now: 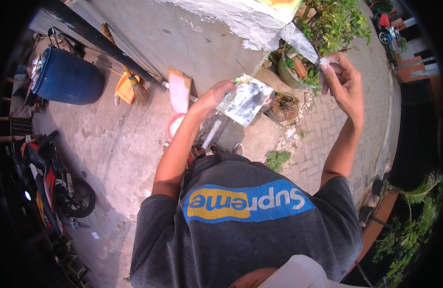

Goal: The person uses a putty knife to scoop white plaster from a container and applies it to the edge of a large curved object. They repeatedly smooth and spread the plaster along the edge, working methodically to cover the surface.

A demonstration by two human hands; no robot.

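My left hand (pixel 215 97) grips the edge of a square plate (pixel 246 100) smeared with white and grey filler. In my raised right hand (pixel 340 79) is a putty knife (pixel 300 43), its broad blade coated with white paste. The blade's tip meets the corner of the wall (pixel 216 43), where a rough white layer of filler (pixel 231 18) covers the upper part. Below that layer the wall is bare grey. The plate hangs in front of my body, apart from the wall.
A potted shrub (pixel 334 24) stands just past the corner, near a small round pot (pixel 284 106). By my feet is a round tub (pixel 176 126) with white contents. At left are a blue barrel (pixel 70 77), a broom (pixel 135 84), an orange dustpan (pixel 125 88) and a motorcycle (pixel 53 177).
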